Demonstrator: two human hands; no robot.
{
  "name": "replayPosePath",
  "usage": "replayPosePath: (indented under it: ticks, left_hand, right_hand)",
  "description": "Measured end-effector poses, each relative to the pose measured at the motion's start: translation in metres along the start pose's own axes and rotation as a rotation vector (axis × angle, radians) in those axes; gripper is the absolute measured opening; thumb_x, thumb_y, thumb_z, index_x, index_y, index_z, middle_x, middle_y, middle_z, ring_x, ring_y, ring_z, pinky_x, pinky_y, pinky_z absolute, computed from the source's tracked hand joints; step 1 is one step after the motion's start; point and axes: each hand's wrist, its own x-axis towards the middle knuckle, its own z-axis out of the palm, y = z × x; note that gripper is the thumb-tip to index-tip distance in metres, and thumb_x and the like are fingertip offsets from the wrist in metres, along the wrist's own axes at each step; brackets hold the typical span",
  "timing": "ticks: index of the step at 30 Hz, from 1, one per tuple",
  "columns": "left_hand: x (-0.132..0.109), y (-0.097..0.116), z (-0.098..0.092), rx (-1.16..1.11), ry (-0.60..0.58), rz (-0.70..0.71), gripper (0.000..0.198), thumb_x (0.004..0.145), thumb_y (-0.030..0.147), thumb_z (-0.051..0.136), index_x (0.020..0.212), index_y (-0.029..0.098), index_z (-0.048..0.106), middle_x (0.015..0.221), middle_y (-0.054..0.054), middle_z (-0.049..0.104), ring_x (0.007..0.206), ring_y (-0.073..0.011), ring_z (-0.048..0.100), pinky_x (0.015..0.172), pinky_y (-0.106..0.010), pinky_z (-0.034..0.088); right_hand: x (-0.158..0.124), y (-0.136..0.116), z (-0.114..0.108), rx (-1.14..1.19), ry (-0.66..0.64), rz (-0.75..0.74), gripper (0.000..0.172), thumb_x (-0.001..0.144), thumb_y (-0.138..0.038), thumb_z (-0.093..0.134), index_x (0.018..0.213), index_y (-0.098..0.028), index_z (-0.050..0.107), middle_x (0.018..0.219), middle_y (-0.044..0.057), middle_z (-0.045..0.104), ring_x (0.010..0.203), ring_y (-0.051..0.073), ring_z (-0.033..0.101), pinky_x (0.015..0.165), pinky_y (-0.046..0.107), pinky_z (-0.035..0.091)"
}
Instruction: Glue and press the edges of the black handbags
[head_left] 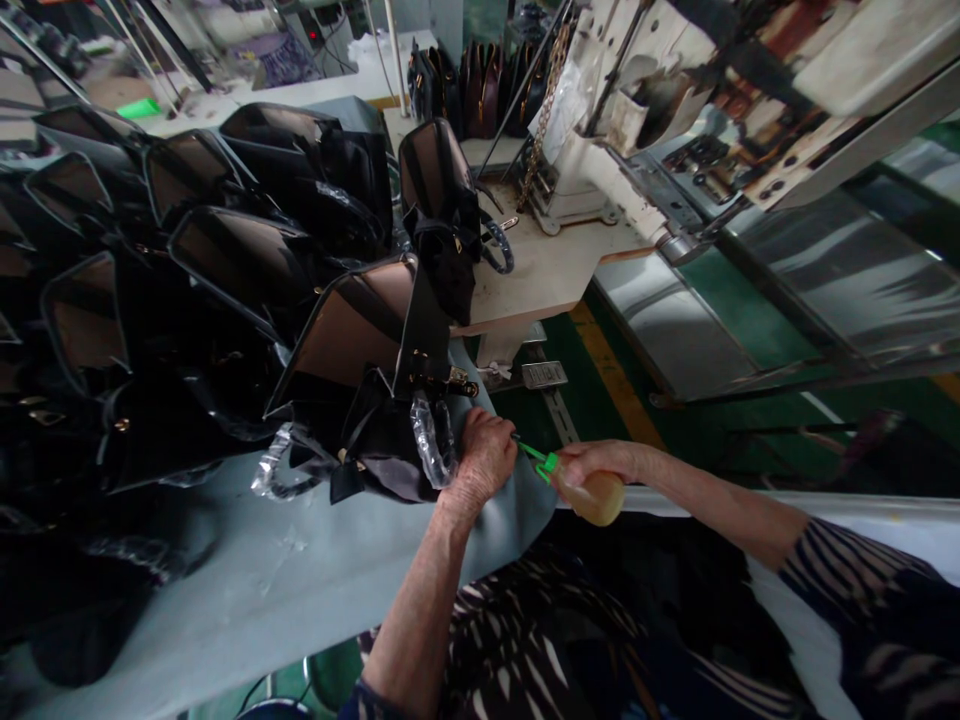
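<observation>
My left hand (484, 455) is closed in a fist at the lower right side of a black handbag (360, 400) lying open on the grey table (247, 580). What its fingers grip is hidden. My right hand (592, 462) holds a small yellowish squeeze bottle (596, 495) with a green nozzle (540, 462). The nozzle tip points at my left hand and nearly touches it. The bag's handles are wrapped in clear plastic (431, 440), and a gold clasp (457, 382) shows just above my left hand.
Several more open black handbags (225, 250) crowd the left and back of the table. Another bag (442, 210) stands upright on a wooden bench beside a white sewing machine (637, 130). The floor is green with a yellow line (611, 375).
</observation>
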Motion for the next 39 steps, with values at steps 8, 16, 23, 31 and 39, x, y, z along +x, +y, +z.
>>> replayPosePath:
  ticks: [8,16,23,31,39]
  left_hand:
    - [-0.001,0.0,0.001,0.029,-0.002,0.002,0.015,0.075,0.012,0.049,0.076,0.021,0.061,0.078,-0.003,0.065,0.08,-0.0197,0.055,0.09,-0.036,0.037]
    - [-0.002,0.0,-0.002,0.026,0.0,0.01,0.016,0.074,0.009,0.048,0.078,0.019,0.061,0.08,-0.006,0.066,0.083,-0.0213,0.054,0.091,-0.038,0.035]
    - [-0.001,0.002,-0.003,-0.001,0.014,-0.007,0.016,0.079,0.011,0.049,0.078,0.019,0.063,0.081,-0.004,0.068,0.08,-0.0191,0.055,0.09,-0.036,0.036]
    - [-0.003,0.002,-0.002,-0.03,0.029,-0.015,0.016,0.082,0.017,0.051,0.085,0.023,0.066,0.087,-0.001,0.069,0.085,-0.0178,0.054,0.093,-0.036,0.034]
    - [0.0,0.003,0.0,-0.013,-0.02,-0.011,0.015,0.084,0.024,0.053,0.089,0.025,0.067,0.09,-0.001,0.069,0.088,-0.0193,0.054,0.092,-0.039,0.031]
  right_hand:
    - [-0.003,-0.009,0.003,-0.05,0.026,0.029,0.033,0.056,-0.032,0.063,0.085,-0.014,0.064,0.069,-0.001,0.061,0.057,0.012,0.055,0.05,0.02,0.039]
    - [-0.044,0.025,-0.015,-0.032,0.205,0.049,0.042,0.056,-0.029,0.063,0.096,-0.016,0.063,0.085,0.003,0.063,0.072,0.015,0.059,0.058,0.022,0.043]
    - [-0.026,0.028,-0.01,-0.048,0.216,0.036,0.042,0.059,-0.034,0.064,0.097,-0.016,0.062,0.086,0.004,0.063,0.072,0.016,0.059,0.059,0.023,0.044]
    - [-0.008,0.003,-0.006,-0.308,0.204,-0.013,0.041,0.062,-0.039,0.07,0.097,-0.018,0.064,0.08,-0.001,0.061,0.07,0.014,0.056,0.055,0.02,0.039]
    - [-0.004,-0.013,0.003,-0.596,0.237,-0.06,0.033,0.062,-0.043,0.07,0.083,-0.018,0.063,0.07,-0.002,0.056,0.066,0.015,0.052,0.054,0.022,0.034]
